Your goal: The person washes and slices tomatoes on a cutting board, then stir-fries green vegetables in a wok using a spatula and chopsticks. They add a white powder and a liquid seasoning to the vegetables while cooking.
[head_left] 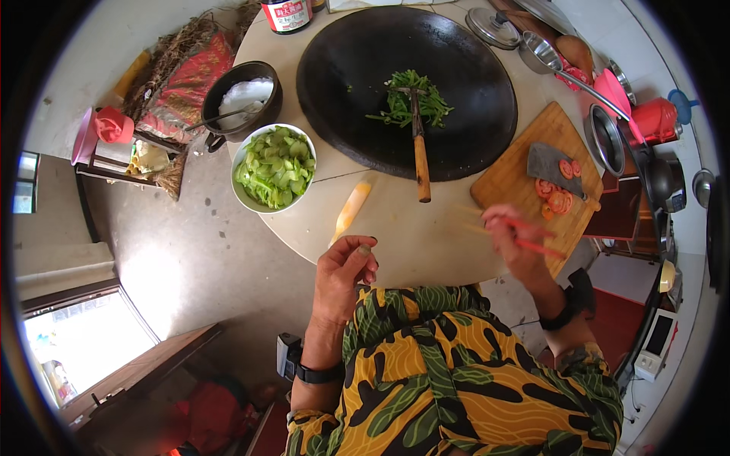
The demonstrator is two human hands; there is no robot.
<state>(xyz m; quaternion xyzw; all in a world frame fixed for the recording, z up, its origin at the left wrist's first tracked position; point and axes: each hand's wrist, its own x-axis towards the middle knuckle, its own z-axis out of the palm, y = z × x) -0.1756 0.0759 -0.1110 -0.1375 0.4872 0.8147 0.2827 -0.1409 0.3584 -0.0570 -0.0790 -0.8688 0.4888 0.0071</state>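
Observation:
My right hand [513, 236] is blurred and holds a pair of chopsticks [530, 246] with red ends, between the wok and the cutting board. My left hand [348, 265] is curled at the near edge of the counter, with nothing visible in it, close to a pale yellow-and-white tapered object [349, 211]. The large black wok [342, 68] contains chopped green vegetables [433, 105] and a wooden-handled spatula [421, 159], its handle resting over the rim. A cleaver [544, 162] and tomato slices [559, 200] lie on the wooden cutting board [505, 182].
A white bowl [235, 185] of sliced green vegetables and a dark pot [274, 85] with white contents and a spoon stand at the left. A sauce bottle [287, 16] is behind them. A pot lid [493, 27], ladle [539, 52] and metal bowl [604, 139] lie right.

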